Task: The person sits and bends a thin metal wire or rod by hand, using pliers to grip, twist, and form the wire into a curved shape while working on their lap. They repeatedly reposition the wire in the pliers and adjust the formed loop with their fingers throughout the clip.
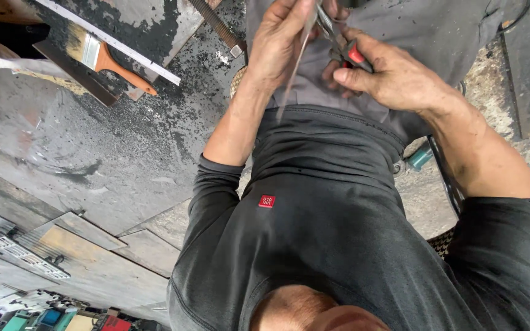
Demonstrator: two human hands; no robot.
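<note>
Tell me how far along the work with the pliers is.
Done: no finished piece shows. In hand: the left hand pinches a thin metal strip, the right hand squeezes red-handled pliers at its top end. Left: cannot tell; the paintbrush lies untouched.

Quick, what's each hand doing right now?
Left hand: closed, pinching a thin metal strip.
Right hand: closed around red-handled pliers.

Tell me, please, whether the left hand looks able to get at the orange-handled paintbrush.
Probably yes: the paintbrush lies in the open on the dark worktop, with nothing between it and the left hand. That hand pinches a thin metal strip, though, so it would need freeing first.
</note>
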